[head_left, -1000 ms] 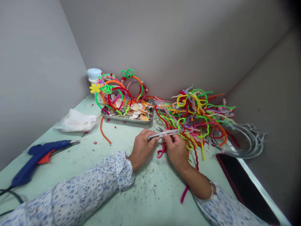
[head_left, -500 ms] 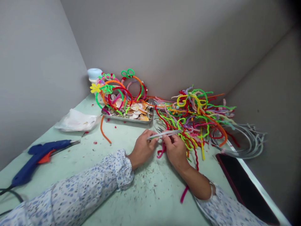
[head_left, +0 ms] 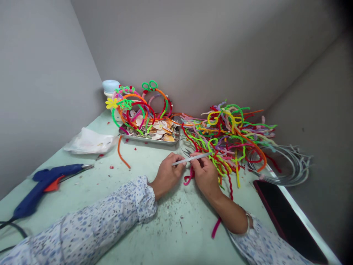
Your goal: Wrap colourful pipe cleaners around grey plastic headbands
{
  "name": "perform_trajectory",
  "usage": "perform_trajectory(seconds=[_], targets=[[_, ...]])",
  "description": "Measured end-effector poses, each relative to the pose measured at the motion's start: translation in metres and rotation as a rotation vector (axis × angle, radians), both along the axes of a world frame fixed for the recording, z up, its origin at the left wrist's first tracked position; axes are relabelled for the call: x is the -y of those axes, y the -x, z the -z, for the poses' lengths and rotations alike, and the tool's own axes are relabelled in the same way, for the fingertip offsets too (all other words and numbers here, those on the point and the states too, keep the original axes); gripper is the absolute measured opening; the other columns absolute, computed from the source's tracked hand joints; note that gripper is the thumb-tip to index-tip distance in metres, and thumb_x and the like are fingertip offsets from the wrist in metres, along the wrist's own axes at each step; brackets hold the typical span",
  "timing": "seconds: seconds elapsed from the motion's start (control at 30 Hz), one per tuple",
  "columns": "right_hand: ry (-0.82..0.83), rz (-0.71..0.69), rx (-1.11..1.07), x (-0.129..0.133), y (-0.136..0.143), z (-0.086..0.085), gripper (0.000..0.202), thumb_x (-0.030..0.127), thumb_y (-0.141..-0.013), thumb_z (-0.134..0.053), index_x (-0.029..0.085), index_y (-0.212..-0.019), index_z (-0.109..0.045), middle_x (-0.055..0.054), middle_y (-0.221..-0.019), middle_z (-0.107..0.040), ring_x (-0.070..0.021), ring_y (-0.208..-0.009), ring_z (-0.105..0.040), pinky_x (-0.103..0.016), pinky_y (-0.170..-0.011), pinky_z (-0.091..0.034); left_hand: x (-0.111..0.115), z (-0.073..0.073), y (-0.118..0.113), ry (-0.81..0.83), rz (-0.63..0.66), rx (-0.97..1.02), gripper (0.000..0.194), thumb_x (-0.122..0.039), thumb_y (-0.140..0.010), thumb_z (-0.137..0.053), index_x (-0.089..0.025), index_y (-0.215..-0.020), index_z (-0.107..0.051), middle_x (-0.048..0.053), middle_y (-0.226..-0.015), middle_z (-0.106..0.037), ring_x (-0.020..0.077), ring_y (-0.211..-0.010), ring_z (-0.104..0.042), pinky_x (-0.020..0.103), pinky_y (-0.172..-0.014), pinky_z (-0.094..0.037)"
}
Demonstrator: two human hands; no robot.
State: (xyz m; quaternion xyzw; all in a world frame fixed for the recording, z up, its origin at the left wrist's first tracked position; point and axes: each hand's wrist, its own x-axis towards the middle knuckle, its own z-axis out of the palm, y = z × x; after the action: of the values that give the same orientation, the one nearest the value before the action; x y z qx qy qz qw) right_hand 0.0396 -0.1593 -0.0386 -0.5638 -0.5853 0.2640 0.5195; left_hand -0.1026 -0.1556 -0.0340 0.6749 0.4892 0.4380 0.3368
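A thin, translucent white glue stick (head_left: 186,160) is held level between my two hands, above the table. My left hand (head_left: 167,173) pinches its left end between thumb and fingers. On the other side my right hand (head_left: 205,175) grips it with the thumb on top, and the stick's right end pokes out past the fingers. Just behind my right hand lies a tangled heap of coloured pipe cleaners (head_left: 228,129). The metal tips of a tool (head_left: 188,151), perhaps scissors, peek out behind the stick; the rest is hidden.
Finished-looking pipe cleaner headbands (head_left: 132,106) lean over a metal tray (head_left: 149,140) of shells. At left lie a blue glue gun (head_left: 52,180) and a plastic bag (head_left: 89,141). Coiled wire hoops (head_left: 295,169) and a dark phone-like slab (head_left: 286,221) are at right.
Half a second ago two pale strips with a narrow gap showed between my hands; now they appear as one straight stick. Both hands have stayed nearly in place.
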Motion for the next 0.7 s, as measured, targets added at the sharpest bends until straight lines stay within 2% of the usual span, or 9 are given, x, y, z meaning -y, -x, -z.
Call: perform_trajectory(seconds=[0.17, 0.4, 0.7], targets=[[0.005, -0.025, 0.002, 0.002, 0.001, -0.002, 0.022, 0.033, -0.085, -0.053, 0.017, -0.094, -0.066, -0.004, -0.084, -0.067, -0.0179, -0.07, -0.058, -0.028, -0.064, -0.043, 0.001, 0.0, 0.002, 0.028, 0.042, 0.004, 0.013, -0.027, -0.084, -0.052, -0.017, -0.081, -0.06, 0.001, -0.08, -0.056, 0.0144, -0.074, -0.053, 0.026, -0.069, -0.041], [-0.031, -0.016, 0.009, 0.001, 0.0, -0.005, 0.022, 0.033, -0.085, -0.051, 0.017, -0.092, -0.064, -0.004, -0.084, -0.066, -0.0183, -0.073, -0.059, -0.029, -0.07, -0.044, -0.002, -0.003, 0.004, 0.038, 0.112, 0.035, 0.018, -0.031, -0.085, -0.052, -0.016, -0.084, -0.062, 0.002, -0.08, -0.059, 0.0155, -0.076, -0.054, 0.026, -0.07, -0.042], [-0.026, -0.019, 0.037, 0.001, 0.001, -0.01, 0.022, 0.034, -0.086, -0.05, 0.016, -0.09, -0.064, -0.004, -0.083, -0.066, -0.0191, -0.074, -0.059, -0.031, -0.072, -0.044, 0.003, -0.011, 0.003, -0.02, 0.049, -0.049, 0.021, -0.029, -0.089, -0.046, -0.016, -0.083, -0.061, 0.003, -0.081, -0.058, 0.0161, -0.077, -0.054, 0.027, -0.072, -0.042]])
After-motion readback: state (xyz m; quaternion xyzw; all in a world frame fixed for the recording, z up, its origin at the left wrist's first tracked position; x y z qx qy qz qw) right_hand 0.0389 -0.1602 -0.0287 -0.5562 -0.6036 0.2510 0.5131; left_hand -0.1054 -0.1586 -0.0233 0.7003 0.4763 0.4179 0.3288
